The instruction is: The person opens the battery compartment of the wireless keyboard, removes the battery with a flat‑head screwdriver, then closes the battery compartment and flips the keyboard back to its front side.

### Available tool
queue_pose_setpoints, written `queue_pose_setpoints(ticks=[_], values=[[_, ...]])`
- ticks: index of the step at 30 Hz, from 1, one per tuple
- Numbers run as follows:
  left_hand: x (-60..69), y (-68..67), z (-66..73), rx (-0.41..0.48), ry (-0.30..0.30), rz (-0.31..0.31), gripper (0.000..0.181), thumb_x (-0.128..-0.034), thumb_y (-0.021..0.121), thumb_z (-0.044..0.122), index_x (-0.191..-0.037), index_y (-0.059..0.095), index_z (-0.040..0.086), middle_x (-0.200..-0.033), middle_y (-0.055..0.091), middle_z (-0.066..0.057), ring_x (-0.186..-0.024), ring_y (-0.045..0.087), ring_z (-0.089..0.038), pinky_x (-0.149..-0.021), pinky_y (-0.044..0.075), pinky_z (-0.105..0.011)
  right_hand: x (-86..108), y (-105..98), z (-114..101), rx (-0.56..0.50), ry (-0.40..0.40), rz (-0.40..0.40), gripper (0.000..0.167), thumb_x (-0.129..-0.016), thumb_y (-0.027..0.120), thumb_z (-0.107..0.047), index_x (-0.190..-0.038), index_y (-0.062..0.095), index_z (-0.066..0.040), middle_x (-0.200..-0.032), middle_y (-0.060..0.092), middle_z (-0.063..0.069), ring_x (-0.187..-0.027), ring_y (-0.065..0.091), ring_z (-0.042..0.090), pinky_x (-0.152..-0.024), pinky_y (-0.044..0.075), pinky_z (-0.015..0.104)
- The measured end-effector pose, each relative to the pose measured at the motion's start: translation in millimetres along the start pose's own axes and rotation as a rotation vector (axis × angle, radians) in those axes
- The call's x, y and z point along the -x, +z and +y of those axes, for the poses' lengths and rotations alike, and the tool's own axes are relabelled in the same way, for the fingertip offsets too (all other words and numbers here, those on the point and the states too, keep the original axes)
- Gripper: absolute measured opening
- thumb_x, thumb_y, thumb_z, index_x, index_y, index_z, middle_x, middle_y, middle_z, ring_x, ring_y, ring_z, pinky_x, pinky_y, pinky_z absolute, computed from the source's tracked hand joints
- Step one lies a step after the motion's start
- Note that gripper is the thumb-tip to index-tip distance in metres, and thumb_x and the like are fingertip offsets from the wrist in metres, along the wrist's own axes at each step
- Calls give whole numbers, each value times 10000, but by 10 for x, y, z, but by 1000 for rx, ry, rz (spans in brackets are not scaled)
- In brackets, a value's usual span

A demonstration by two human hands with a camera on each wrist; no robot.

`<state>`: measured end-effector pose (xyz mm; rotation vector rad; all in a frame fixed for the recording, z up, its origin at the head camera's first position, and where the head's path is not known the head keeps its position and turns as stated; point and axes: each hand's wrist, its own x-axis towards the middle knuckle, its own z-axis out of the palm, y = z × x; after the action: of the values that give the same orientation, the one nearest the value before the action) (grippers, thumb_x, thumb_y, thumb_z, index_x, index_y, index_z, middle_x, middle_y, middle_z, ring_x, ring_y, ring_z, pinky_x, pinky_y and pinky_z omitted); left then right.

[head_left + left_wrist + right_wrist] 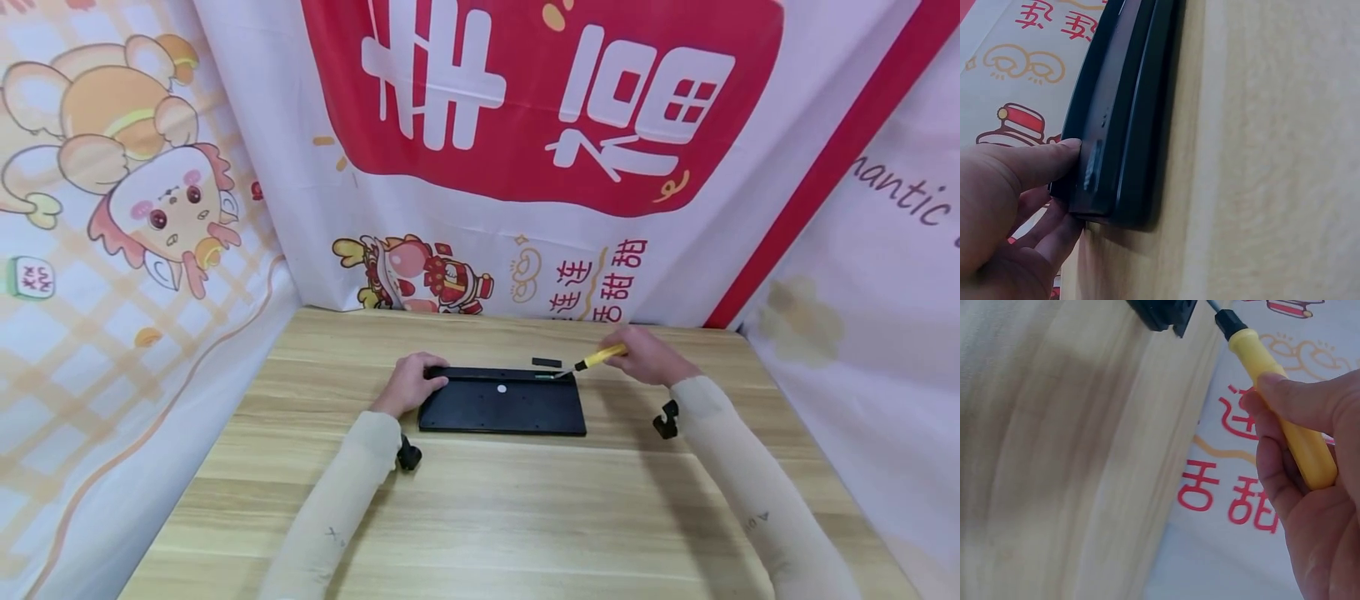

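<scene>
A black keyboard [465, 408] lies face down on the table, a round white sticker [502, 389] on its underside. My left hand [411, 382] grips its left end; in the left wrist view the thumb lies on the upper face and the fingers are at the end edge. My right hand [645, 354] holds a screwdriver [1300, 440] by its yellow handle, thumb and fingers curled round it. The screwdriver's tip reaches a small slot with something greenish [544, 377] near the keyboard's far right corner. Whether the tip touches it cannot be told.
A small black cover-like strip [547, 362] lies on the wooden table [480, 508] just behind the keyboard. Printed cloth [525, 183] hangs behind the table's far edge and along both sides. Black mounts [666, 419] are strapped at both wrists.
</scene>
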<state>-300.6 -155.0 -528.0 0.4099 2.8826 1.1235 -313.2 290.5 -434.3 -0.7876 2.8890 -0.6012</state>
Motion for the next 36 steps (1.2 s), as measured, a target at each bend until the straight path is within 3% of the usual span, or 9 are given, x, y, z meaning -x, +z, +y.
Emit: queue_pose_setpoints(ticks=[10,16,22,27,36], values=[[-2,-15,2,-7,10,6,272,-986,760,160,-1255,780,120,-1359,717,-127,-1345,625,-340,-1170,482,-534,93,122,170,-89,105,23,279,-984,746,-115,-1249,760,-28,-1257,750,193,-1170,665,379,-1033,550,596],[-8,2,8,-5,-2,-5,274,-994,753,166,-1264,777,126,-1378,708,-124,-1367,612,-339,-1184,469,-540,155,204,301,-137,90,49,272,-981,746,-102,-1241,762,-24,-1277,743,215,-1181,668,392,-1040,540,611],[-16,14,10,-4,-8,-9,284,-995,753,173,-1276,772,135,-1389,705,-115,-1377,606,-331,-1188,469,-532,181,260,402,-200,106,47,295,-990,739,-117,-1270,752,-22,-1294,731,220,-1134,674,338,-963,590,506],[-22,26,-5,-1,-8,-11,289,-993,758,178,-1278,772,135,-1385,707,-112,-1373,609,-326,-1188,471,-523,182,298,464,-234,143,49,283,-983,747,-113,-1260,765,-59,-1300,729,198,-1151,642,324,-978,558,483],[-20,29,-40,-1,2,-2,289,-990,761,178,-1274,773,127,-1380,709,-122,-1371,610,-335,-1190,467,-529,183,347,495,-259,108,67,267,-980,747,-95,-1237,767,-29,-1258,748,204,-1140,650,334,-969,516,466]])
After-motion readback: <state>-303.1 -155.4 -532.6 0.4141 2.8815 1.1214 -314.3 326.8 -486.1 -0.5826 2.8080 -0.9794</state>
